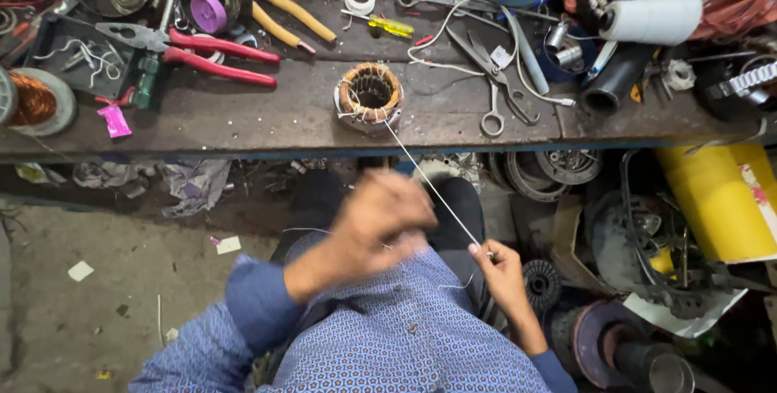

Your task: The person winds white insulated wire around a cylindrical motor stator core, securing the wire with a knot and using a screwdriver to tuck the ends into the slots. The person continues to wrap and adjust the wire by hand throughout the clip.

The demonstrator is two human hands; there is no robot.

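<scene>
— Where was the motor stator (370, 95) sitting?

— Near the front edge of the dark wooden workbench (267, 122), upright on its steel core, copper coils ringing the bore. A white lacing thread (429, 185) ran taut from its coils down to the person's lap.

— And who held the thread?

— The right hand (499, 267) had it pinched between thumb and fingertips, closed tight on the lower end. The left hand (380, 223) was blurred; its fingers looked curled, but whether it held any thread I couldn't tell.

— How would those things handle?

— The stator looked heavy and stiff, best taken by the outer steel ring, since the enamelled windings seemed easy to nick. The thread seemed light, limp and thin, likely to slip unless pinched close to the end.

— Anything near it?

— Red-handled pliers (218, 57) to the left, scissors (495, 77) to the right, well apart from the stator.
</scene>
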